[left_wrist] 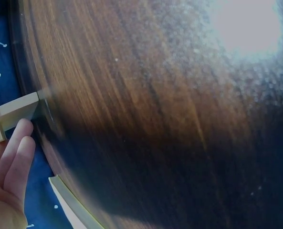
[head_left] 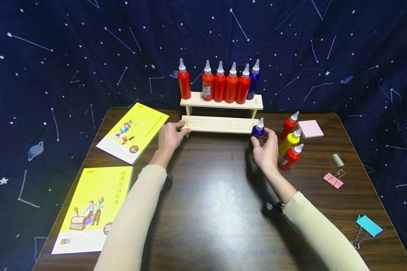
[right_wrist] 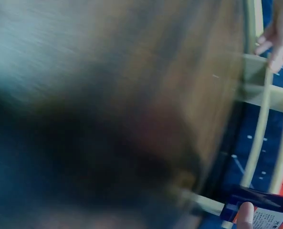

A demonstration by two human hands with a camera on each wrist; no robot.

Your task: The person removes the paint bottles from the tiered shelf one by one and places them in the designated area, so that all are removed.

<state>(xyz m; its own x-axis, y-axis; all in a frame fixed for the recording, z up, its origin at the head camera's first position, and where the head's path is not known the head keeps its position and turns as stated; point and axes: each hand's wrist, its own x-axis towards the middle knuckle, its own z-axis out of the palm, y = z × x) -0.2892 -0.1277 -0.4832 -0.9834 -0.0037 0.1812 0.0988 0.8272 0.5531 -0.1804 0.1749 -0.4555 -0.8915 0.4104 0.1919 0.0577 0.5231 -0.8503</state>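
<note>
My right hand (head_left: pixel 266 150) grips a dark blue paint bottle (head_left: pixel 258 130) with a white pointed cap, upright at the right end of the wooden rack's lower step. In the right wrist view the same bottle (right_wrist: pixel 260 199) shows a white label beside my fingertip. My left hand (head_left: pixel 171 137) pinches the left end of that lower step (head_left: pixel 220 124), thumb in front; two fingers (left_wrist: pixel 19 160) show by the rack's leg (left_wrist: pixel 17 109) in the left wrist view. On the upper step (head_left: pixel 220 103) stand several red bottles (head_left: pixel 219 88) and one dark blue bottle (head_left: pixel 254 81) at the right.
Right of my right hand stand a red bottle (head_left: pixel 286 128), a yellow bottle (head_left: pixel 289 143) and another red bottle (head_left: pixel 290 157). Beyond them lie pink sticky notes (head_left: pixel 310 128), a small cylinder (head_left: pixel 337 160), a pink binder clip (head_left: pixel 333 180) and a teal one (head_left: pixel 369 225). Two yellow books (head_left: pixel 132 131) lie left.
</note>
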